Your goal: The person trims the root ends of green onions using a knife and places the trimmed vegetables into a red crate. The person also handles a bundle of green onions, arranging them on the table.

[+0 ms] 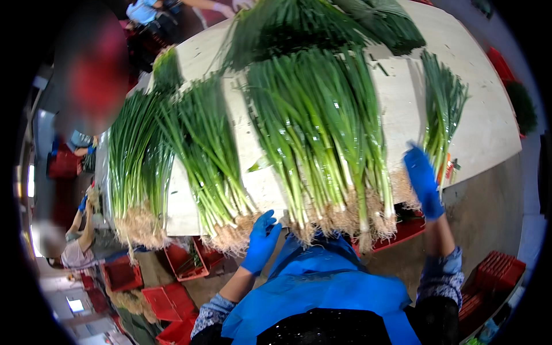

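Observation:
My left hand (pixel 262 243), in a blue glove, is beside the roots of a bunch of green onions (pixel 215 181), fingers apart; whether it touches them is unclear. My right hand (pixel 421 183), also gloved in blue and slightly blurred, is over the table's near right part, beside a small bunch of green onions (pixel 440 108); its palm side is hidden. Between the hands lies a wide spread of green onions (pixel 319 142), roots toward me. Farther left is another bunch (pixel 138 172). A small orange and red object (pixel 448 168) lies by the right bunch.
A pale table (pixel 483 120) bears more greens (pixel 293 30) at its far side. Red crates (pixel 170 302) stand below at left, with stacked red crates (pixel 496 276) at right. Co-workers (pixel 79 250) are at the left and a gloved person's hand (pixel 224 9) is across the table.

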Demonstrator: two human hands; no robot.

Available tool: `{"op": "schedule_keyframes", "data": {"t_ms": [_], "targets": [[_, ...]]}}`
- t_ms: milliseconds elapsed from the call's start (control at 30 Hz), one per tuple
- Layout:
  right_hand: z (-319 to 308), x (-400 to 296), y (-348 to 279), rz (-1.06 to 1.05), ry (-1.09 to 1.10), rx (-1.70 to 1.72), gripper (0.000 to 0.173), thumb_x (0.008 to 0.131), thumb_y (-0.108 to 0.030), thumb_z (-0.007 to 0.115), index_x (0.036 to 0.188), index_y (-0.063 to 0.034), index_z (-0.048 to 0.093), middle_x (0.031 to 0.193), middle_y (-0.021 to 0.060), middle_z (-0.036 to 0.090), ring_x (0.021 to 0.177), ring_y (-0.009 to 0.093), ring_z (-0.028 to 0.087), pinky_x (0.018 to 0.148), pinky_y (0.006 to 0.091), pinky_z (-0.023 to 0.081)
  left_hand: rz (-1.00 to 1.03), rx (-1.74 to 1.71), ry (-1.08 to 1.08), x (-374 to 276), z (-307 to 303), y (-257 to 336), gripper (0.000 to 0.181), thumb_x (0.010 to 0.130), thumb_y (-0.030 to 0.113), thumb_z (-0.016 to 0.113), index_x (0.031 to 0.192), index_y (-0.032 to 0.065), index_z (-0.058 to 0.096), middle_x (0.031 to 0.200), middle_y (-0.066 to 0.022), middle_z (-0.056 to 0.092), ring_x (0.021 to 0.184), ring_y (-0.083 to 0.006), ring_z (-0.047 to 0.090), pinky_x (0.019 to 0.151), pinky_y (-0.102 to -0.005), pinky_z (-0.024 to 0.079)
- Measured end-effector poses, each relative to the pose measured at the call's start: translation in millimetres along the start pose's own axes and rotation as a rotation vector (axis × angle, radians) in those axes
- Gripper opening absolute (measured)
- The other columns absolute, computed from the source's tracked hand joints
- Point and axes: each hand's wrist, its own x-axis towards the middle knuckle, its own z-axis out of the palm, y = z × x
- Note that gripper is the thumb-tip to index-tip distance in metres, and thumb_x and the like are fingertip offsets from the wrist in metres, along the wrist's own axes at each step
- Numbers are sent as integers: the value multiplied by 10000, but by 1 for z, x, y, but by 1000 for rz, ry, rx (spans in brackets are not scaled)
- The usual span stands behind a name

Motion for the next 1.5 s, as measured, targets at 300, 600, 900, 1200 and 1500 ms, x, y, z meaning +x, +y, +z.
{"op": "schedule_keyframes", "data": {"t_ms": [300,600,900,1200,1500], "targets": [[222,-104,-108,193,-635,-240,762,803,-216,645,1397,43,246,1233,311,472,1131,412,497,942,432,427,-176,-180,-44,89,38,-17,480,856,183,645,1257,-15,469,1067,-132,613,945,-197,585,822,-295,474],[255,-102,-148,354,-684,596,529,757,-32,689,1238,13,472,1059,98,594,957,192,583,843,317,477,-155,-692,-173,88,-12,8,280,878,162,624,1104,8,562,963,-76,623,844,-143,608,741,-264,509],[279,-123,-112,861,-581,817,272,860,-97,626,1092,35,575,901,105,658,747,151,632,637,253,524,-395,-911,-224,68,-52,-50,314,918,110,540,1201,-26,523,1019,-142,638,920,-216,636,819,-352,546],[245,-108,-137,806,-671,969,348,865,-118,618,1174,34,562,862,112,660,731,176,637,645,268,533,-198,-843,-117,44,-65,-12,269,860,85,632,1109,9,562,931,-83,641,795,-167,622,699,-288,519],[281,-88,-150,16,-323,2,604,870,-313,626,1303,54,419,1124,226,563,981,288,595,843,362,478,-213,-798,-5,19,-64,3,310,867,58,615,1162,31,528,918,-68,620,694,-141,591,609,-271,497]]}}
